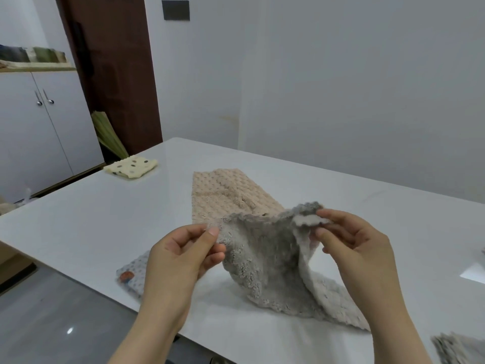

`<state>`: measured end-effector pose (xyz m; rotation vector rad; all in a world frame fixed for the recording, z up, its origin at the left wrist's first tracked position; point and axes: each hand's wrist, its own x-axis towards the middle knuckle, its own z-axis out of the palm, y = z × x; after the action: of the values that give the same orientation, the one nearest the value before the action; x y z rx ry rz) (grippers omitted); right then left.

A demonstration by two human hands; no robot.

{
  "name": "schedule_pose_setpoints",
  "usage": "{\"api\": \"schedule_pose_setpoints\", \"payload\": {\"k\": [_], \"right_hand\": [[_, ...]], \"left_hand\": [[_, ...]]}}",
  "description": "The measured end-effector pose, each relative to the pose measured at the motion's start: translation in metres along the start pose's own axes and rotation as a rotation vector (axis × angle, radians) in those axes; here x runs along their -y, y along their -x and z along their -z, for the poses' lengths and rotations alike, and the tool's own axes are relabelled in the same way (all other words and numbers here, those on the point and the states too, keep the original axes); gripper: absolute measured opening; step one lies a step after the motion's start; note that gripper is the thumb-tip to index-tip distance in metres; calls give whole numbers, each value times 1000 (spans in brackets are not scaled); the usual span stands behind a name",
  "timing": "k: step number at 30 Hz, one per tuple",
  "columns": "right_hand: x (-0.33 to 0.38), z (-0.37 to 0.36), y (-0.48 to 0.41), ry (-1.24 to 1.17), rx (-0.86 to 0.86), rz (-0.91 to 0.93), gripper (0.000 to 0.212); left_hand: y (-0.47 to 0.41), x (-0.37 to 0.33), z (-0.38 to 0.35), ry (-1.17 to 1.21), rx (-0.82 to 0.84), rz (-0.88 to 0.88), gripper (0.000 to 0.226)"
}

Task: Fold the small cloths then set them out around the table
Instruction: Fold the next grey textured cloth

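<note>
Five small cloths in all, placed by the white table (78, 219): one plush grey cloth (265, 261) lifted above its near middle, one beige bobble cloth (223, 190) flat at its centre, one folded cream spotted cloth (131, 166) at its far left corner, one pale grey spotted cloth (133, 277) at its near left edge, one further grey cloth (456, 348) at its near right corner, partly cut off. Two hands: left hand (178, 261), right hand (364, 248). One table. Beyond its left end, one white cabinet (39, 140) with two doors and two metal handles (38, 98).
</note>
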<state>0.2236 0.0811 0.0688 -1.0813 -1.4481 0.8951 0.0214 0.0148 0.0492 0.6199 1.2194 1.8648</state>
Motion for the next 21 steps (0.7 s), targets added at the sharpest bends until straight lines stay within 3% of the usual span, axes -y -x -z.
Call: {"api": "schedule_pose_setpoints", "payload": {"k": [7, 15, 21], "right_hand": [[11, -1, 15, 148, -10, 116, 16], [20, -18, 11, -127, 105, 164, 11], [20, -21, 9, -194, 233, 196, 12]], "left_hand": [[23, -7, -16, -9, 77, 18, 22], [15, -2, -25, -67, 109, -5, 5], [10, 5, -17, -147, 115, -4, 9]]}}
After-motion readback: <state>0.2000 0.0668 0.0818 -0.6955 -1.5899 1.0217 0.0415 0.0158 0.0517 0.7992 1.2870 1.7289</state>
